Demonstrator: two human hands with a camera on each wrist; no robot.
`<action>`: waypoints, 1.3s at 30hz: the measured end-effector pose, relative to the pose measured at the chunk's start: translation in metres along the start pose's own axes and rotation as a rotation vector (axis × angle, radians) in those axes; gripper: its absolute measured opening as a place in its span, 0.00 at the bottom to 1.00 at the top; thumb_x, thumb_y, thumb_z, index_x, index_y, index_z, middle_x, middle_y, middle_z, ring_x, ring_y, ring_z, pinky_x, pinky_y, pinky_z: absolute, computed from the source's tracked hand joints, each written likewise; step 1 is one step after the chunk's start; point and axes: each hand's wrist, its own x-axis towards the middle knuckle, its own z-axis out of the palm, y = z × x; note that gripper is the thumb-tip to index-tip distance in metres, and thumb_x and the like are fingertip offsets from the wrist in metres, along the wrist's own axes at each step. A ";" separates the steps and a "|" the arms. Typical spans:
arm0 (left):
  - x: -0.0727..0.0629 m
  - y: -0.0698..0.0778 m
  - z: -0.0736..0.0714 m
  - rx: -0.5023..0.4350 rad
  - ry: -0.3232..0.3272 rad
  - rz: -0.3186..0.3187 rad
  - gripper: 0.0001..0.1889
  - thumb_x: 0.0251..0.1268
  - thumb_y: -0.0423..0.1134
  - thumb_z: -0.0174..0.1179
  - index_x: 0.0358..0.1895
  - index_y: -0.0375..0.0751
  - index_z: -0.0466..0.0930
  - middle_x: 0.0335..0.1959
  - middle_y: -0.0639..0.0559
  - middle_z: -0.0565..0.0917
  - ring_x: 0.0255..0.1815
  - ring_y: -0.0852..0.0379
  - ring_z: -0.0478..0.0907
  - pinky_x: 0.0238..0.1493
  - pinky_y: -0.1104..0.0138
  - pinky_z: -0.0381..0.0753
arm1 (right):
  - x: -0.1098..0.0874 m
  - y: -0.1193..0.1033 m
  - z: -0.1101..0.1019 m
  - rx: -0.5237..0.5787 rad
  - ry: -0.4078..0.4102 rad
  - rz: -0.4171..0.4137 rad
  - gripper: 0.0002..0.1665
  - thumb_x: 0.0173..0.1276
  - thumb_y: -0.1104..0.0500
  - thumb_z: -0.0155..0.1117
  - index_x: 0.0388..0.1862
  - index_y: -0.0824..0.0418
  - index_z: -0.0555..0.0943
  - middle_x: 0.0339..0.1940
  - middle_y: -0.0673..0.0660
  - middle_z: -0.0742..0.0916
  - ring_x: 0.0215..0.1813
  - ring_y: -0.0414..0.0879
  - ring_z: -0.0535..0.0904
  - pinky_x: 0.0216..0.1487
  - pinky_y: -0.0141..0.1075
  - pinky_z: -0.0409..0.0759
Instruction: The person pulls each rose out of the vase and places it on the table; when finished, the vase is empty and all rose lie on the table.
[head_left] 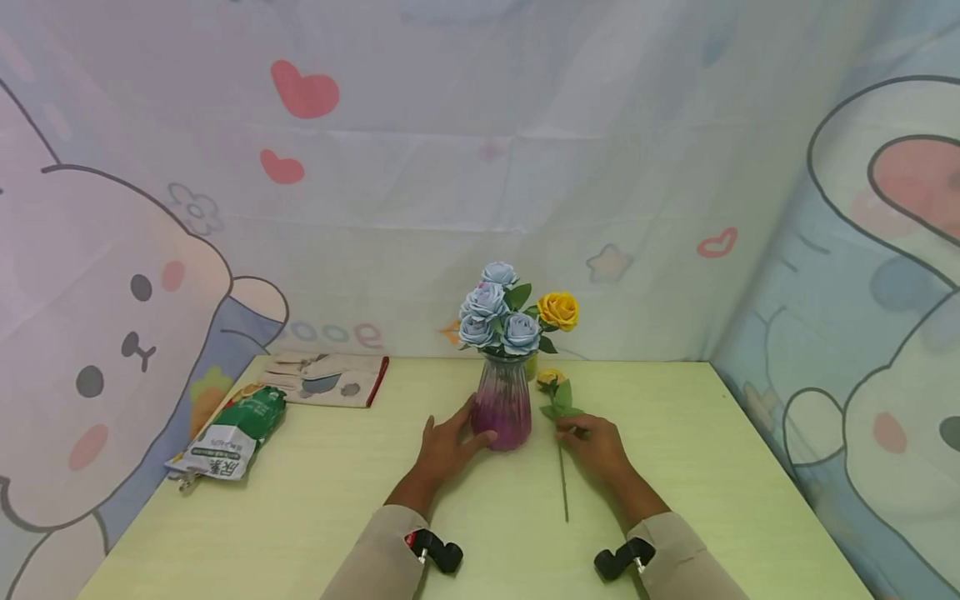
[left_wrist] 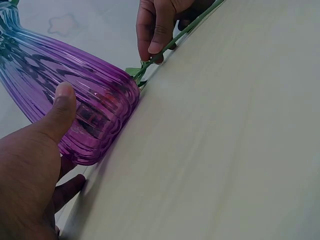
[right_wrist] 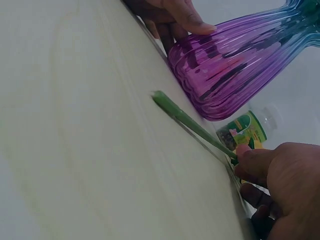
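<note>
A glass vase (head_left: 504,408), purple at the base and clear toward its neck, stands upright with several pale blue roses (head_left: 487,307) and one yellow rose (head_left: 558,311) in it. My left hand (head_left: 447,446) holds the vase low on its left side, the thumb across the front; in the left wrist view the thumb lies on the ribbed glass (left_wrist: 95,100). To the right of the vase, my right hand (head_left: 596,446) pinches the stem of another yellow rose (head_left: 551,377) below its leaves. That rose's cut stem end (right_wrist: 159,95) points toward me, low over the table.
Behind the vase stands a small jar with a green and yellow label (right_wrist: 245,130). A green and white packet (head_left: 236,433) lies at the table's left edge, near a printed cloth pouch (head_left: 326,379) with a red edge. A patterned curtain (head_left: 600,167) hangs behind the table (head_left: 315,517).
</note>
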 end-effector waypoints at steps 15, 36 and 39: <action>0.000 0.002 0.000 -0.009 0.001 -0.009 0.43 0.79 0.61 0.64 0.89 0.49 0.60 0.81 0.44 0.74 0.83 0.38 0.73 0.87 0.26 0.40 | 0.004 -0.035 -0.017 0.117 0.120 0.025 0.10 0.76 0.57 0.76 0.47 0.63 0.94 0.45 0.61 0.95 0.40 0.36 0.86 0.40 0.29 0.83; 0.002 0.000 -0.001 -0.022 0.001 -0.006 0.44 0.78 0.61 0.64 0.89 0.51 0.60 0.82 0.45 0.73 0.83 0.38 0.72 0.87 0.27 0.39 | 0.032 -0.125 -0.023 0.609 0.151 -0.090 0.19 0.80 0.57 0.70 0.64 0.65 0.86 0.48 0.44 0.89 0.52 0.39 0.85 0.50 0.28 0.84; 0.001 0.000 0.000 -0.025 0.001 -0.005 0.44 0.77 0.61 0.65 0.89 0.51 0.60 0.82 0.45 0.73 0.83 0.38 0.73 0.87 0.27 0.39 | 0.037 -0.130 -0.023 0.621 0.141 -0.104 0.19 0.81 0.58 0.69 0.64 0.66 0.85 0.48 0.42 0.89 0.52 0.38 0.84 0.45 0.28 0.81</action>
